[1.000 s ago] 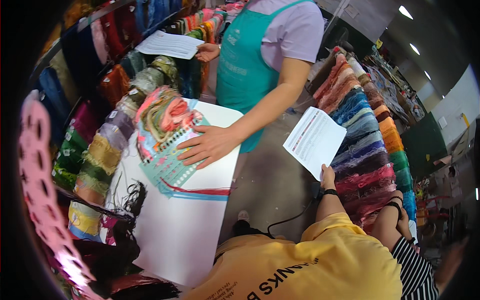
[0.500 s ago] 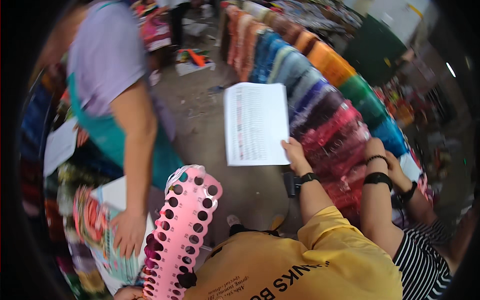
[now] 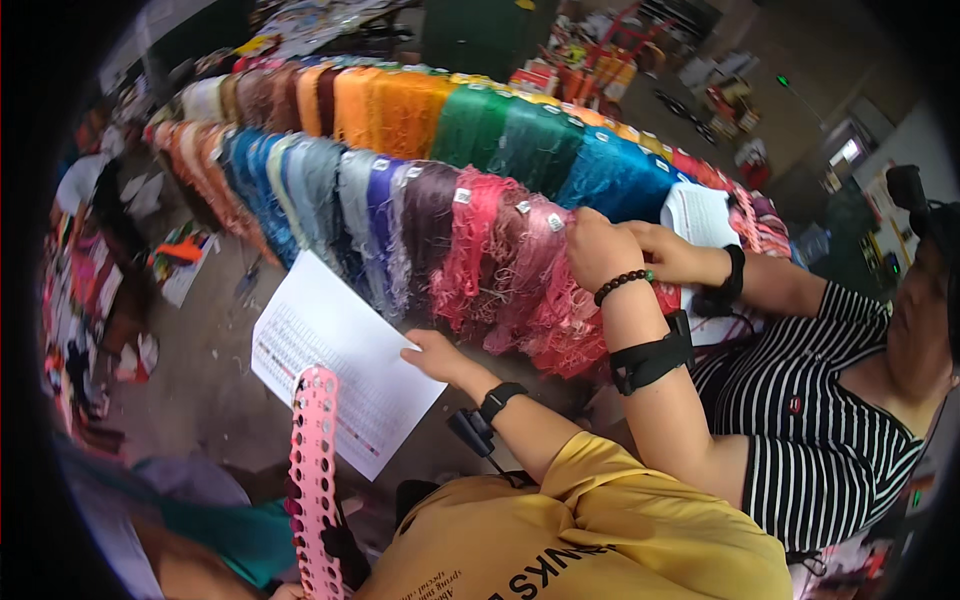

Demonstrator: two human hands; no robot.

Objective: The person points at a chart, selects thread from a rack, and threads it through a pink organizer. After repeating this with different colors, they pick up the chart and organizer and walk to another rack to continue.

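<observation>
In my right hand (image 3: 440, 357), thumb and fingers pinch the edge of a printed white sheet of paper (image 3: 330, 335), held out over the floor. At the lower edge, only a sliver of my left hand (image 3: 289, 592) shows, closed on the bottom end of a long pink thread card (image 3: 316, 450) with rows of round holes. The card stands upright, its top overlapping the sheet; some dark thread hangs on its side. Past my right hand, pink and red thread skeins (image 3: 500, 250) hang on a rack, apart from my fingers.
Rows of skeins, orange (image 3: 370, 105), green (image 3: 470, 130) and blue (image 3: 620, 175), run across the back. At right, a co-worker in a striped shirt (image 3: 820, 440) has both hands (image 3: 605, 250) at the rack. Another person in a teal apron (image 3: 225, 525) is at lower left.
My view has swung right toward the rack. The sheet has tilted and sits nearer the pink card, whose top now overlaps it. The aproned person has shifted to the lower left of view.
</observation>
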